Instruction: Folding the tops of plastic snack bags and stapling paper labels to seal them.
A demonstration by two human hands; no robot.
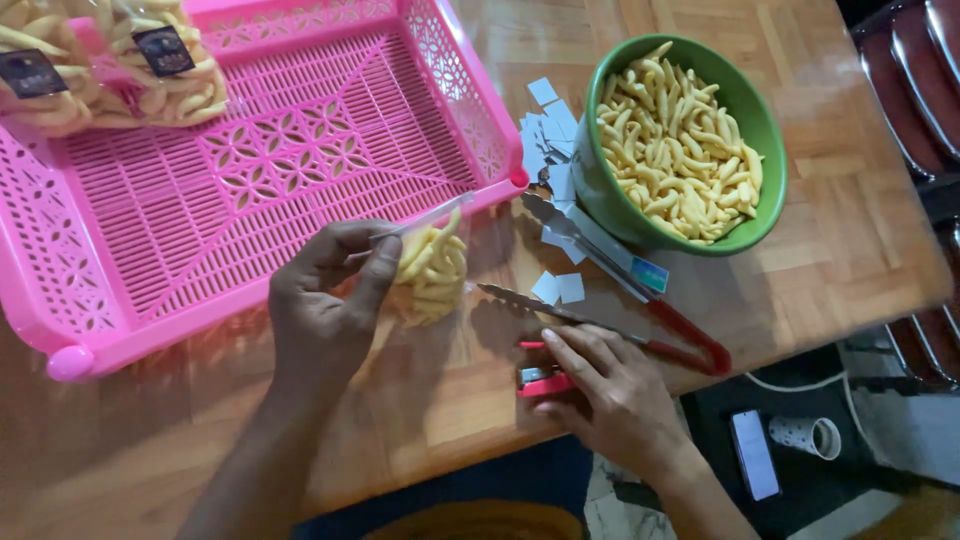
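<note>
My left hand (325,300) pinches the folded top of a small clear bag of yellow snack sticks (430,268), held just in front of the pink plastic tray (250,170). My right hand (605,385) rests on the wooden table (840,230), its fingers over a pink stapler (540,380). Metal tongs with red handles (610,290) lie between my right hand and a green bowl (765,130) full of the same yellow sticks. Small white paper slips (552,135) are scattered by the bowl.
Two filled, labelled snack bags (110,60) lie in the tray's far left corner. On the floor to the right are a phone (755,455) and a paper cup (810,435). Dark chair backs (920,70) stand at the right edge.
</note>
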